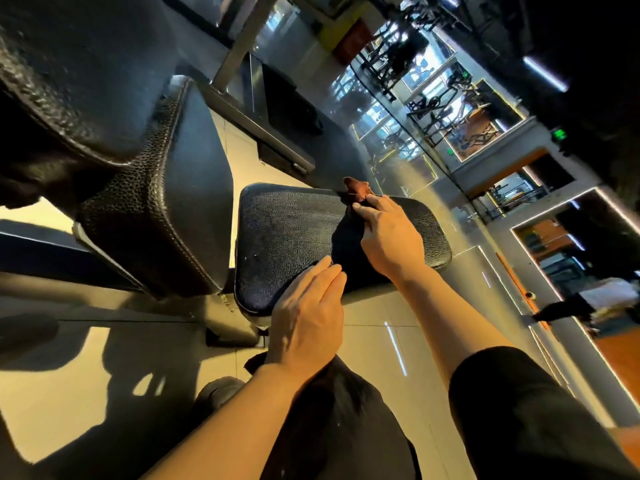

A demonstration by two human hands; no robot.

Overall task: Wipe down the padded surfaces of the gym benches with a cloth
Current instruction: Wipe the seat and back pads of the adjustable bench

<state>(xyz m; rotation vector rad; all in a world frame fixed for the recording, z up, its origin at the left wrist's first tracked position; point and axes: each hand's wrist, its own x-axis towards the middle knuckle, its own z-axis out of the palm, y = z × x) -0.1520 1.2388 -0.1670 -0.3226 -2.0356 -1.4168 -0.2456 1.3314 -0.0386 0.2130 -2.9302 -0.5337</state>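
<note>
Cloth mid-pad, right hand pinching it, left hand flat, fingers straight; backrest likely left.

The bench pad is black with a pebbled grain, the cloth dark with a rust-brown corner, the floor pale beige tile, the sleeve black.

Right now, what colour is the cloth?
Dark, nearly black, cloth, with a reddish-brown corner; head view.
</note>
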